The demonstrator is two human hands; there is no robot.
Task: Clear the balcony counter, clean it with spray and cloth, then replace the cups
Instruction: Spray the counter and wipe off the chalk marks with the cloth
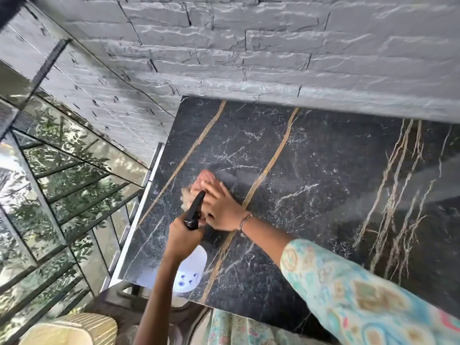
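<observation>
The counter (311, 175) is black marble with gold and white veins, set against a grey stone wall. My left hand (183, 236) grips a spray bottle (193, 267) by its neck; the white body hangs below my fist and the black nozzle (195, 210) points toward the far left. My right hand (220, 209) lies flat on a pink and cream cloth (202, 181), pressing it onto the counter near the left edge. The cloth is blurred. No cups are in view.
A grey stone wall (249, 51) borders the counter's far side. Glass railing panels (62, 183) with foliage behind them stand at the left. A cream ribbed pot or seat (74, 329) sits at the bottom left, below the counter's corner.
</observation>
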